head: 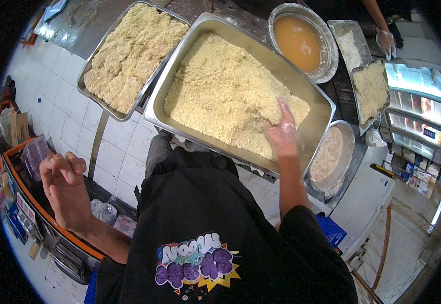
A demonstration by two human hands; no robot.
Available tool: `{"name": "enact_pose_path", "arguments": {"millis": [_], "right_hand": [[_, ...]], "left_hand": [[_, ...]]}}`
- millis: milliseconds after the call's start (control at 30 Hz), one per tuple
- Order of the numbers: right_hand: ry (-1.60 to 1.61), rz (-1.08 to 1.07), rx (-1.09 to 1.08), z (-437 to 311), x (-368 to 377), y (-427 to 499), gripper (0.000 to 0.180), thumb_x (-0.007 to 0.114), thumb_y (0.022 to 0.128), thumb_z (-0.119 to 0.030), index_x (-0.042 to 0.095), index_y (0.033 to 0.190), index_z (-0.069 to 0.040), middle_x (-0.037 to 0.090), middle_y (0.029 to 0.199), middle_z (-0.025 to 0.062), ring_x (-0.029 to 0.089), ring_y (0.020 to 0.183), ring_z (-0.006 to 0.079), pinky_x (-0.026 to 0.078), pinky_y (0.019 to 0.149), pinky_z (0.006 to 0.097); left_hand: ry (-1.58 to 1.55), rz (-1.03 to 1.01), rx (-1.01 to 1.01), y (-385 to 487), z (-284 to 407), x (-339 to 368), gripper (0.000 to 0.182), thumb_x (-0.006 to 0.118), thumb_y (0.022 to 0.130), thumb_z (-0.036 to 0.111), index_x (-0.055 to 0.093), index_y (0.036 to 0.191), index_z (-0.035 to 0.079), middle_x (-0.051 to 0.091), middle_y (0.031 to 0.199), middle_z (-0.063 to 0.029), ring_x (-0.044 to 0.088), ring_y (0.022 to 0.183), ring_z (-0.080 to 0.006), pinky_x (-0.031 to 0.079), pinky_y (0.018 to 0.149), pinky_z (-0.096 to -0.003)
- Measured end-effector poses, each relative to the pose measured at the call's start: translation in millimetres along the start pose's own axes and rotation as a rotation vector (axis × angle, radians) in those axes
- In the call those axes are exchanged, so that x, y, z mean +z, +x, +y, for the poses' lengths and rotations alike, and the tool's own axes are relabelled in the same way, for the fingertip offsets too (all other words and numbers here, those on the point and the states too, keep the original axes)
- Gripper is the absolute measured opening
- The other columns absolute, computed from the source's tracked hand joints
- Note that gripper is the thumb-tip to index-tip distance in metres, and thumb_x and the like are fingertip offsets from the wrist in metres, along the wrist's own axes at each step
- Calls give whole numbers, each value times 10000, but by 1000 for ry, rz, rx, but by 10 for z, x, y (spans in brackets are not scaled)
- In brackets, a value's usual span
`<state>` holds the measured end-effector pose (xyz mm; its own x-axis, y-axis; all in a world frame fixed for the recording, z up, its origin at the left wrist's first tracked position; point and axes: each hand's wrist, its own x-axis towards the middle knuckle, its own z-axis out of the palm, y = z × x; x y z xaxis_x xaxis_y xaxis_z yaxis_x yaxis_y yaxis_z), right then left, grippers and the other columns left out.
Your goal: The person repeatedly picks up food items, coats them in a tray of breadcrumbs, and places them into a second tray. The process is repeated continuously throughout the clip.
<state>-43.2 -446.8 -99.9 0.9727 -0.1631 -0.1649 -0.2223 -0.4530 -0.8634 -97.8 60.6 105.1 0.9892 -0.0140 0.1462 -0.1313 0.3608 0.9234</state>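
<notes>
My right hand (pixel 284 131), in what looks like a clear plastic glove, reaches into breadcrumb-like coating (pixel 220 91) in a deep steel pan (pixel 319 114). Its fingers are partly buried and blurred, so whether they grip anything is hidden. My left hand (pixel 66 190) is raised at the left, away from the pans, its fingers curled and apart with nothing held. Left of the deep pan, a shallower steel tray (pixel 85 78) is heaped with crumb-coated pieces (pixel 133 53).
A bowl of orange-brown liquid (pixel 298 41) stands beyond the pan. On the right are a tub of white flour (pixel 351 49), a small crumb-filled tray (pixel 370 91) and a round pan of pale battered pieces (pixel 328 155). Another person's gloved hand (pixel 387 42) hangs at upper right.
</notes>
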Motion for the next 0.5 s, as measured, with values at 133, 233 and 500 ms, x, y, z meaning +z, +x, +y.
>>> {"name": "enact_pose_path", "arguments": {"millis": [133,233,500], "right_hand": [[-142,139,285,-462,-363,-78,641,648,907,-459,539,1363,-22,488,1422,110,444,1328,251,391,1062,371],[-420,160,184,-778,-426,-66,618,608,931,-469,544,1366,-34,462,1444,151,428,1336,286,344,1098,379],[-45,189,372,-243,-473,172,608,566,947,-511,571,1329,-37,583,1228,147,536,1101,243,450,917,388]], "left_hand": [[79,126,35,-40,-21,45,421,541,988,320,504,1291,29,465,917,-34,415,888,-180,333,812,-349],[67,105,29,-1,-34,35,433,547,985,327,504,1290,24,464,917,-31,412,889,-178,333,813,-347],[103,183,34,-31,-36,30,441,545,981,343,502,1285,26,441,904,-33,401,890,-182,328,805,-343]]}}
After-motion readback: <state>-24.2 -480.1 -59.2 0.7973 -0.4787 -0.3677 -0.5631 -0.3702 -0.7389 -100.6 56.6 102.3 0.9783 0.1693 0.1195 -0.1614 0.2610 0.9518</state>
